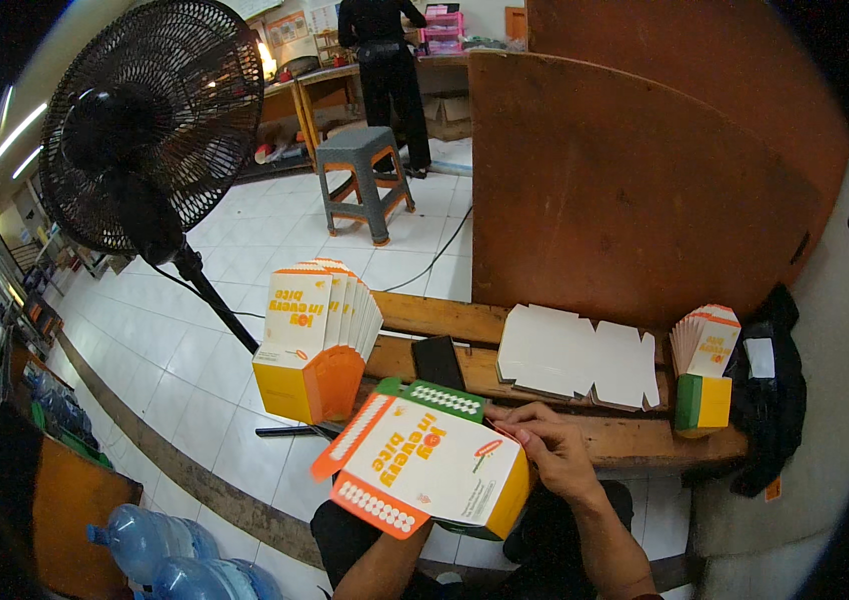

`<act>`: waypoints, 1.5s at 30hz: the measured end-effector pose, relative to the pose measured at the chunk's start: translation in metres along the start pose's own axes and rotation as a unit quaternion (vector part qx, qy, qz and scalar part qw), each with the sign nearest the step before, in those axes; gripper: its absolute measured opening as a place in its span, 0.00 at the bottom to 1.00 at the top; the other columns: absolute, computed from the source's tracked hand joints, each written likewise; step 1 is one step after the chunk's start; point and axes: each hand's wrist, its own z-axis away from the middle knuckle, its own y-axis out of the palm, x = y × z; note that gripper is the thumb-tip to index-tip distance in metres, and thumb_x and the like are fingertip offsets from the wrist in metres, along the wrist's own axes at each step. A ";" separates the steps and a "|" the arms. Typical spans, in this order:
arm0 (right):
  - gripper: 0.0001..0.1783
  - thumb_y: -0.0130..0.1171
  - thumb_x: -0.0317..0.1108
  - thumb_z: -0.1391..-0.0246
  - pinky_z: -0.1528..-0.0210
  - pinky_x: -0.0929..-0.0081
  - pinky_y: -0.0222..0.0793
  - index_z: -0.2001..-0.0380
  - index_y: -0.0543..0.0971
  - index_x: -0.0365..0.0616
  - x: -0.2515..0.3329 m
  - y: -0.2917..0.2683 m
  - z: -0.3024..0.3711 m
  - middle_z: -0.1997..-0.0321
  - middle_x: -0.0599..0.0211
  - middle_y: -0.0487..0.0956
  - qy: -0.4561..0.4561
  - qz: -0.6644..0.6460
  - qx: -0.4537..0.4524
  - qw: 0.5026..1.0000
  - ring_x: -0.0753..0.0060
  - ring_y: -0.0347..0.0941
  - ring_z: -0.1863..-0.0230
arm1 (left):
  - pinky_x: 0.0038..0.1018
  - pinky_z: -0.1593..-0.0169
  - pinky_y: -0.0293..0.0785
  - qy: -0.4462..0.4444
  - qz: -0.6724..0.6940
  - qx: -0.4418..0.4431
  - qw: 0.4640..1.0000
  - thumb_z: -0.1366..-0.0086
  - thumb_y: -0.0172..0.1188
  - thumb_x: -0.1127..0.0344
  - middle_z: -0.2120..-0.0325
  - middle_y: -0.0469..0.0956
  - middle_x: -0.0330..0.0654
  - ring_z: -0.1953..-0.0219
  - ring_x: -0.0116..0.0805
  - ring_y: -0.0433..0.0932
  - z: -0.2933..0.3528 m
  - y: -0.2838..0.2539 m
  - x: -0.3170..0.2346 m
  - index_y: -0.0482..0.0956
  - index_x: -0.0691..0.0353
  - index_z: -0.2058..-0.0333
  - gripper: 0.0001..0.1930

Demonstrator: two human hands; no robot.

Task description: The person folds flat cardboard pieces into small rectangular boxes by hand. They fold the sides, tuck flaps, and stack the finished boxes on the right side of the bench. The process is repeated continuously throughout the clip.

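A part-folded food carton (435, 455), white with yellow print, orange and green flaps and a yellow base, is tilted over my lap. My right hand (550, 450) pinches its right edge near the green flap, fingers closed on the cardboard. From below, my left forearm (380, 565) reaches under the carton, which hides that hand and its fingers. Left of it stands a stack of nested, formed cartons (315, 340). Flat white carton blanks (575, 355) lie in a pile on the wooden bench (625, 440). A smaller nested stack (705, 375) stands at the bench's right end.
A dark phone (437, 362) lies on the bench behind the carton. A black fan (155, 130) stands at the left, water bottles (160, 545) at lower left. Brown boards (635, 190) rise behind the bench. Farther off are a grey stool (360, 180) and a person in black (385, 70).
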 end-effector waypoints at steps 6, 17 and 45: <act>0.35 0.45 0.58 0.37 0.43 0.66 0.65 0.47 0.72 0.33 -0.004 0.005 0.007 0.48 0.52 0.76 0.060 -0.018 0.028 0.998 0.61 0.71 0.44 | 0.24 0.71 0.69 0.134 -0.167 -0.027 0.976 0.40 0.65 0.65 0.81 0.77 0.38 0.77 0.26 0.74 -0.015 0.014 -0.007 0.79 0.67 0.76 0.11; 0.23 0.54 0.39 0.38 0.41 0.69 0.64 0.44 0.71 0.36 -0.005 -0.018 0.004 0.48 0.55 0.76 0.091 0.040 -0.122 0.988 0.65 0.71 0.45 | 0.25 0.70 0.70 -0.014 -0.185 -0.007 0.983 0.39 0.64 0.66 0.76 0.80 0.40 0.75 0.24 0.74 -0.040 0.009 -0.005 0.80 0.72 0.69 0.11; 0.07 0.62 0.24 0.47 0.57 0.79 0.69 0.64 0.81 0.34 -0.013 -0.039 0.004 0.65 0.66 0.81 0.020 0.007 -0.249 0.968 0.78 0.75 0.61 | 0.25 0.65 0.76 -0.015 -0.205 0.033 0.978 0.45 0.70 0.67 0.73 0.83 0.47 0.71 0.32 0.81 -0.035 0.012 -0.004 0.83 0.71 0.67 0.12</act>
